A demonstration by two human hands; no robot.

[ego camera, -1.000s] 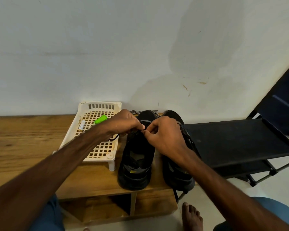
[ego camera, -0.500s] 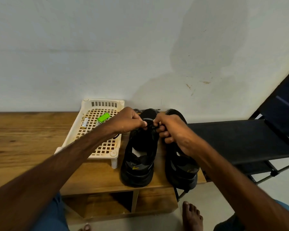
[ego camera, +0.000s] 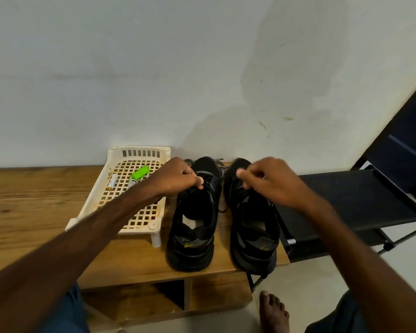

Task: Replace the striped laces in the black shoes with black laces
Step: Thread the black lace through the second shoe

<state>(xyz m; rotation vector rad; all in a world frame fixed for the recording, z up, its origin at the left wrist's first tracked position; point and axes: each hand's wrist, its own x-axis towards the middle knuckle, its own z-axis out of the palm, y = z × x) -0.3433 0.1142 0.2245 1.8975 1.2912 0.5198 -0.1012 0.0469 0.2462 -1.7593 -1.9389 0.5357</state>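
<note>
Two black shoes sit side by side on the right end of the wooden table (ego camera: 34, 200), heels toward the camera and toes at the wall. The left shoe (ego camera: 195, 227) has its heel near the front edge; the right shoe (ego camera: 252, 231) is at the table's corner, heel slightly overhanging. The left hand (ego camera: 178, 179) is over the left shoe's tongue with fingers curled, thumb and forefinger pinching a black lace (ego camera: 221, 209) at the eyelet area. A loose strand of that lace drops into the gap between the shoes. The right hand (ego camera: 269, 181) is raised over the right shoe's forefoot with fingers curled and fingertips together. It's motion-blurred, so I can't tell if it has a lace end or nothing. The striped laces (ego camera: 220, 167) are out of the shoes, lying on the table behind the toes against the wall, partly hidden by the shoes. A cream plastic lattice tray (ego camera: 99, 205) on short legs stands just left of the left shoe, under the left forearm. It holds a small green object (ego camera: 141, 171) and a white battery (ego camera: 112, 182) near its far end. A black shoe rack (ego camera: 346, 195) stands right of the table. A bare foot (ego camera: 273, 313) is on the floor below the table's right corner.
</note>
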